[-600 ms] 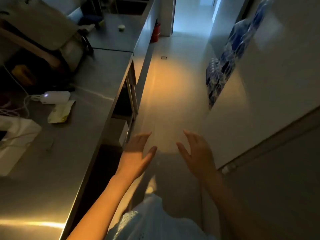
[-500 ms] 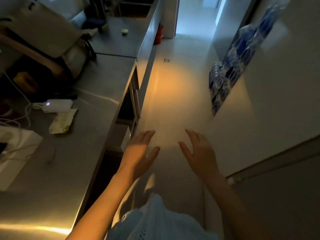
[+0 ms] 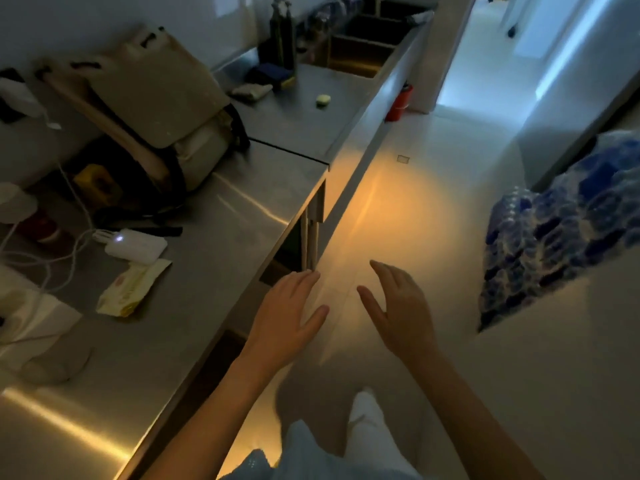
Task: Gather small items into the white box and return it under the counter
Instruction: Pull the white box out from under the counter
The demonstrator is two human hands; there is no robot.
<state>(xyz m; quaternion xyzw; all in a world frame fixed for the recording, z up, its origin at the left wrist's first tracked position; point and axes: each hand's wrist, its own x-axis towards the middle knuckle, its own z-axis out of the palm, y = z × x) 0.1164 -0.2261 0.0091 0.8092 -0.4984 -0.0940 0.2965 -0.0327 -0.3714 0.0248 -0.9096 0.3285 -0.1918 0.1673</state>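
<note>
At the far left edge of your counter [image 3: 207, 306] lies a white boxy thing [image 3: 31, 317] with cables over it; whether it is the task's box cannot be told. Just right of it sit a white charger [image 3: 136, 249] with a lit dot and a yellowish packet [image 3: 131, 289]. Your left hand [image 3: 284, 323] hovers just off the counter's front edge, fingers loosely spread, holding nothing. Your right hand [image 3: 398, 313] hangs beside it over the floor [image 3: 415, 202], fingers apart and slightly bent, empty. A blue-and-white wrapped bundle [image 3: 561, 237] sits far right.
</note>
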